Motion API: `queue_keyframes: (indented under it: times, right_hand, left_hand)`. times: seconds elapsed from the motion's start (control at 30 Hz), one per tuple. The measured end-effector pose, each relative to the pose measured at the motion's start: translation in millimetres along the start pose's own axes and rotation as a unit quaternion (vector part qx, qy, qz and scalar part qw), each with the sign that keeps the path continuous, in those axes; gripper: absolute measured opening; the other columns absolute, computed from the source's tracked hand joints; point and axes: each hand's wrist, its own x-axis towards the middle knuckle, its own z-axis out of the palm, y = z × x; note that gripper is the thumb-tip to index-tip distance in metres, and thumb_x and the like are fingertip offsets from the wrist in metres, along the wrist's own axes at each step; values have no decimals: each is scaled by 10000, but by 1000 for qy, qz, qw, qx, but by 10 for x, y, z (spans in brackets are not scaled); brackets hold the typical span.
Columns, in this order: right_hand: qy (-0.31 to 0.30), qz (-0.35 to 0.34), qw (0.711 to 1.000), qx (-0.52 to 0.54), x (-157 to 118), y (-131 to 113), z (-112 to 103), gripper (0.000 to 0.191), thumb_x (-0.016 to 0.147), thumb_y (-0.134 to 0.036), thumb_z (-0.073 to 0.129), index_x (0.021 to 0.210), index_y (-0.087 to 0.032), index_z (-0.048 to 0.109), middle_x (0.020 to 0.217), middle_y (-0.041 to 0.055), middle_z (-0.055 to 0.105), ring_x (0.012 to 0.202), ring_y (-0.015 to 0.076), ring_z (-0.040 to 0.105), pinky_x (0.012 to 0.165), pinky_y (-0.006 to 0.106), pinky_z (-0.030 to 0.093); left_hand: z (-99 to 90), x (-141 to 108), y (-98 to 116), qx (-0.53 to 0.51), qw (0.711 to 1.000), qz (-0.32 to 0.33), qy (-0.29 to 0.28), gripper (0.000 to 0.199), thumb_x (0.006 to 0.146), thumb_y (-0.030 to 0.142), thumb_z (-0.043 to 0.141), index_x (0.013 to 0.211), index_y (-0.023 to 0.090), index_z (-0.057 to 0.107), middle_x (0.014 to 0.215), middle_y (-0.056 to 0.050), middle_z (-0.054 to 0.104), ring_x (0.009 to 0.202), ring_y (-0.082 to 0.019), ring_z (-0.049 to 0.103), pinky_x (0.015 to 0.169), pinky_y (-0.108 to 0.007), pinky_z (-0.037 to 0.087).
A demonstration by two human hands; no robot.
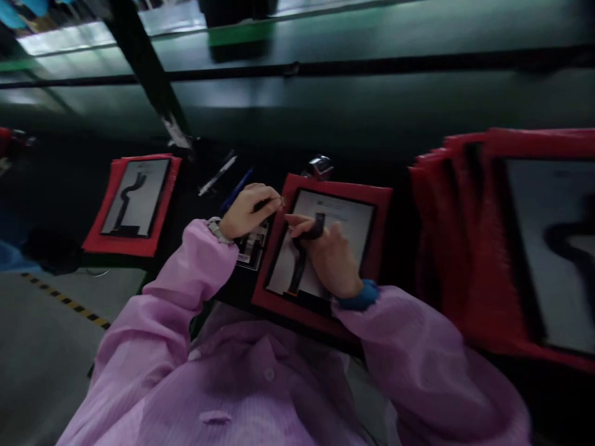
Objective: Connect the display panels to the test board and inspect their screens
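A display panel (348, 214) with a pale face and black border lies in a red foam tray (383, 204) before me. From its lower edge a black flat cable (300, 269) curves up over the panel. My right hand (332, 257) is above the panel, its fingers closed about the cable's upper part; blur hides the exact grip. Just left of the tray's edge my left hand (251, 210) pinches thumb and fingertips together, close to the right fingertips. Whatever is in that pinch is too small to make out. A dark printed card (253, 248) lies beneath my left hand.
More panels in red foam stand stacked high at the right (488, 248). Another red tray with a panel (134, 204) lies left. A white pen (218, 173), a blue pen (238, 188) and a shiny metal object (320, 166) lie behind. A co-worker's dark-gloved hand (53, 249) shows far left.
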Motion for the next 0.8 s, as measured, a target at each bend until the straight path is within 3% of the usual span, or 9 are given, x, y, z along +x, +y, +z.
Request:
queue_keyframes:
  times: [0.07, 0.2, 0.27, 0.4, 0.57, 0.8]
  right_hand:
    - [-9, 17, 1000, 23, 27, -2, -31, 668, 990, -688, 131, 832, -236, 597, 1095, 82, 676, 1076, 241, 631, 1006, 429, 516]
    - [-61, 0, 997, 48, 56, -72, -121, 404, 1008, -525, 365, 784, -219, 504, 1152, 71, 631, 1085, 219, 572, 1039, 405, 450]
    - [-73, -32, 997, -6, 69, -101, -162, 331, 1002, -442, 427, 765, -215, 473, 1156, 72, 622, 1074, 213, 559, 1037, 408, 432]
    - [-26, -132, 978, -160, 108, -65, -223, 217, 985, -308, 476, 793, -217, 513, 1123, 80, 627, 1093, 228, 530, 1029, 447, 417]
    - [-3, -196, 952, -237, 132, 16, -247, 160, 989, -229, 472, 836, -223, 520, 1133, 75, 628, 1099, 236, 520, 980, 459, 434]
    - [-12, -210, 947, -242, 132, 16, -226, 159, 994, -212, 470, 840, -221, 508, 1129, 73, 627, 1087, 235, 522, 971, 459, 442]
  left_hand:
    - [-20, 25, -4, 28, 999, 17, -16, 340, 989, 412, 460, 792, 193, 628, 812, -30, 699, 795, -165, 605, 953, -363, 440]
    - [-26, 45, 2, 52, 997, 29, -56, 287, 968, 355, 483, 803, 196, 654, 795, -8, 715, 781, -158, 622, 1025, -378, 401]
    - [-28, 46, 27, 59, 995, 26, -78, 282, 959, 354, 482, 815, 195, 665, 809, -9, 722, 796, -160, 632, 1051, -389, 385]
    - [-55, 55, 87, 64, 988, 11, -139, 292, 941, 353, 455, 806, 190, 658, 803, -16, 702, 824, -172, 635, 1086, -420, 352]
    - [-64, 60, 116, 74, 976, -1, -205, 262, 917, 348, 465, 805, 190, 641, 799, -17, 687, 858, -187, 631, 1140, -469, 280]
    - [-36, 50, 127, 73, 973, 8, -218, 267, 915, 339, 465, 788, 199, 654, 803, -11, 709, 877, -186, 636, 1150, -477, 254]
